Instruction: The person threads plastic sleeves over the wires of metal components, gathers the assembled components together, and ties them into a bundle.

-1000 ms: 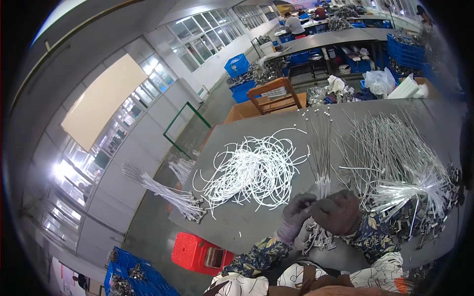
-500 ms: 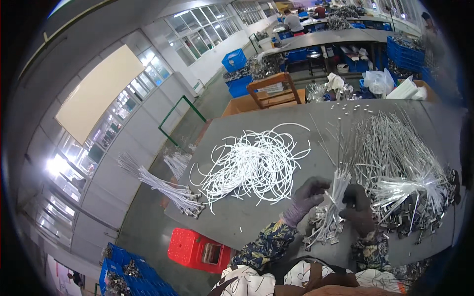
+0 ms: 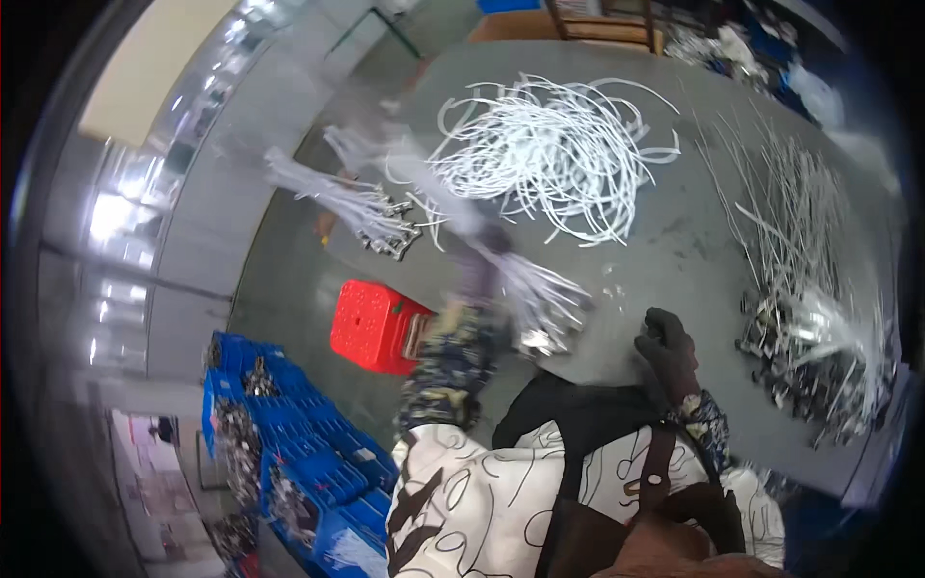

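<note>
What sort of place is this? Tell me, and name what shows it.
Most likely a factory or assembly workshop. A grey worktable carries a tangled heap of white cables and bundles with metal ends. Blue crates of parts stand on the floor beside a red stool.

Bright window glare at left, motion blur, dark fisheye rim.

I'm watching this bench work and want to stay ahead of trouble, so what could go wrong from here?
1. The left hand carries a bundle of white cables, blurred with motion, close to the table's near edge; loose ends could snag or slide off.
2. Another bundle overhangs the table's left edge above the floor and red stool; a knock might drop it.
3. The loose white cable pile could tangle with passing cables.
</note>
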Demonstrator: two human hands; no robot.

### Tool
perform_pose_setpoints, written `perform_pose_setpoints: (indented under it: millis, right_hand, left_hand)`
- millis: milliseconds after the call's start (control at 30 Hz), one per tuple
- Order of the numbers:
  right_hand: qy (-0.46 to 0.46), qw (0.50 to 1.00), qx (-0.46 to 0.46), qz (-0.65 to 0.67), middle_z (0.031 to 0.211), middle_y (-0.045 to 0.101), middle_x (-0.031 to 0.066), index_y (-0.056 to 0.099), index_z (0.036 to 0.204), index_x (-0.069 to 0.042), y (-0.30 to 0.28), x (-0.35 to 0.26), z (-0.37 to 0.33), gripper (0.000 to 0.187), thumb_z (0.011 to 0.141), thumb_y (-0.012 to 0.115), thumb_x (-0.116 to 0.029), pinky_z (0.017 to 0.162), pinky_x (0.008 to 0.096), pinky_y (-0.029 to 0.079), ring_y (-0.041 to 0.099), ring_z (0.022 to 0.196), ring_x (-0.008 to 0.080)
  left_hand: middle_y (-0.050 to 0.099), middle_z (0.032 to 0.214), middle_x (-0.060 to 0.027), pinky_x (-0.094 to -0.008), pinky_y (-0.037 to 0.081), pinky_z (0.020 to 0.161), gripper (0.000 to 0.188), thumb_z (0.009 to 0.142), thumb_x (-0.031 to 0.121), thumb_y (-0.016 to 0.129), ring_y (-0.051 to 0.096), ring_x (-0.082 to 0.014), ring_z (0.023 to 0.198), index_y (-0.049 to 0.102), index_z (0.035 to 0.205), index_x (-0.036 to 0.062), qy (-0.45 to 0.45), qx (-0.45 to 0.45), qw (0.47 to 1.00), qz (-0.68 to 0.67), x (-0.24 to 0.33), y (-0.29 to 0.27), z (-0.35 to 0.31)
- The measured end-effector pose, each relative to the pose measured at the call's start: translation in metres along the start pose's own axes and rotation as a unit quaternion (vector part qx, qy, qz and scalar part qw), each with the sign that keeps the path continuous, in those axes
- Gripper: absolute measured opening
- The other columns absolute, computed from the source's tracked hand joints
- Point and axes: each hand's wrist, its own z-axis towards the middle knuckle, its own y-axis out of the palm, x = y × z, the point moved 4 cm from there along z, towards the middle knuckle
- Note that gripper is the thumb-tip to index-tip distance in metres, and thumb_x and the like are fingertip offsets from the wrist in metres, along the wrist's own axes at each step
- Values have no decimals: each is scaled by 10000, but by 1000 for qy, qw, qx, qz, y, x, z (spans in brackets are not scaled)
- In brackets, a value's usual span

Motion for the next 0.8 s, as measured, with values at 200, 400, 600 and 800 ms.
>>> perform_pose_setpoints:
  millis: [200,400,600,800]
  right_hand:
    - [61,998,-10,34,892,621,110,591,1076,-47,35,5,-16,392,744,669,-240,791,322,472,597,852,207]
    - [160,987,-19,11,889,634,119,603,1064,-46,49,18,-16,389,737,679,-241,764,348,482,611,839,236]
    - [176,983,-33,-36,907,641,126,630,1012,-62,59,42,-14,325,741,674,-236,757,354,488,623,848,244]
    - [25,981,16,-192,977,643,133,644,990,-63,82,63,-24,260,785,648,-222,780,365,497,623,895,295]
  left_hand:
    - [574,718,-30,-310,471,588,249,804,279,704,540,-166,620,607,866,58,-109,400,874,252,190,-117,8]
    - [584,1176,-189,-398,454,897,583,828,340,665,578,-298,1014,502,1208,-72,-55,407,467,783,118,-83,-71]
    - [654,938,-118,-368,497,776,255,786,184,662,624,-263,897,661,1022,87,-241,182,775,556,-97,10,-58]
    - [634,937,-179,-432,478,800,289,812,260,591,600,-354,917,659,1039,94,-147,-138,532,823,-191,22,11]
